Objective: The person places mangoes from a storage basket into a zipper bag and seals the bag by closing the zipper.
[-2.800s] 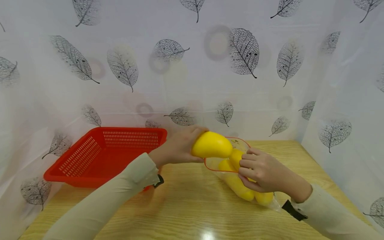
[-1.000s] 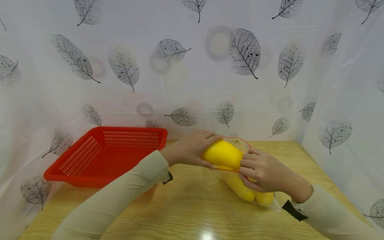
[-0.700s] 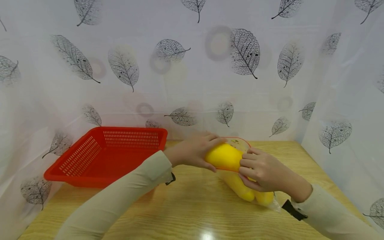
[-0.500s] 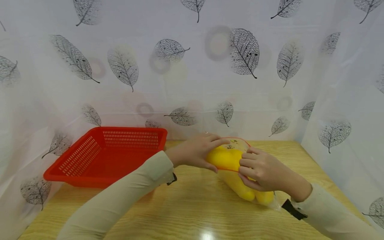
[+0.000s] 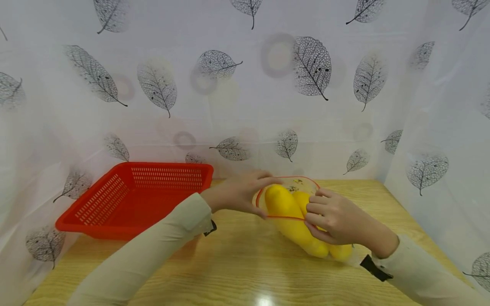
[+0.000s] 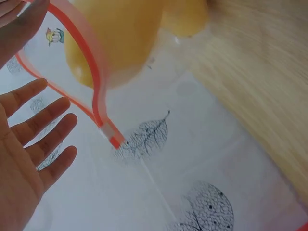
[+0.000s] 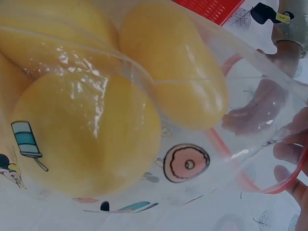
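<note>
My right hand (image 5: 337, 216) grips the near right side of the mouth of a clear zip bag (image 5: 296, 177) with a red edge, fingers curled over it. Several yellow mangoes (image 5: 281, 202) lie inside, one with its end up at the mouth. My left hand (image 5: 239, 192) is at the left side of the mouth, empty, fingers spread and straight in the left wrist view. There the bag's red zip edge (image 6: 97, 72) gapes beside the fingers. In the right wrist view, small printed pictures show on the clear film over a mango (image 7: 86, 139).
A red plastic basket (image 5: 172, 165) with slotted sides stands on the left of the wooden table (image 5: 237, 263), behind my left forearm. A white curtain (image 5: 245, 110) with a leaf print closes off the back and both sides.
My left hand has moved right with a mango, put it into the bag's mouth, let it go and drawn back slightly left. The mango has slid down inside. My right hand stays in place.
</note>
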Demonstrator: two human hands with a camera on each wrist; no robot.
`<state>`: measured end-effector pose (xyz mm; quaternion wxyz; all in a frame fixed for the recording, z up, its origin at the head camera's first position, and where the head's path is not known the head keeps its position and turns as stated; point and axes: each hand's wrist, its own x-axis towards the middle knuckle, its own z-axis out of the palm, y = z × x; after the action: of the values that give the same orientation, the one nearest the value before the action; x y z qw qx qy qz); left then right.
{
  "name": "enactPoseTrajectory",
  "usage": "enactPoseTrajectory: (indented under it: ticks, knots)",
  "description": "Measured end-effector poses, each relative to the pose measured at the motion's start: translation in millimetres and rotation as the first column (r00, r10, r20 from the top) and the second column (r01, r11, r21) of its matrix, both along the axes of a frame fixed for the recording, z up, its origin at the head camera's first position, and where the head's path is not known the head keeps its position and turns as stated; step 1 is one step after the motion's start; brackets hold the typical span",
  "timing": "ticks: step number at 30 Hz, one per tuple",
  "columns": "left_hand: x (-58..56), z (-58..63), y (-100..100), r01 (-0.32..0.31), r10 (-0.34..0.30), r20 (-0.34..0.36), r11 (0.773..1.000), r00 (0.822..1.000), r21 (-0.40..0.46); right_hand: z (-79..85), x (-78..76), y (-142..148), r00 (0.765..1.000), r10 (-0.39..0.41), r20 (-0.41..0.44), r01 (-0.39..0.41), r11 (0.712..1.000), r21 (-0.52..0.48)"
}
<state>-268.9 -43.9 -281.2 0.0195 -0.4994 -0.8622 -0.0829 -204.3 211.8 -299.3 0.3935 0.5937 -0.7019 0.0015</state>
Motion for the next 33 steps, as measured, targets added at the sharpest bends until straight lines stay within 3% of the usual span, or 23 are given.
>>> enactPoseTrajectory:
  ticks: [3,10,19,33]
  knots:
    - [-5.2,-1.4,-9,-0.041,0.041,0.019,0.999,0.999,-0.006,-0.6,-0.4,1,1.0,-0.008,0.005,0.008,1.0,0.006]
    - [-26.9,-7.8,-21,-0.041,0.044,-0.074,0.998,0.996,0.041,-0.7,1.0,3,0.998,-0.055,0.03,0.054,0.998,0.037]
    - [-48.1,-17.3,-9,-0.043,0.048,-0.114,0.998,0.992,0.041,0.7,2.2,5,0.997,-0.068,0.035,0.067,0.997,0.037]
    - [-49.8,-16.4,10,-0.079,0.103,-0.161,0.985,0.982,0.15,7.0,0.3,13,0.999,-0.045,0.014,0.045,0.999,-0.004]
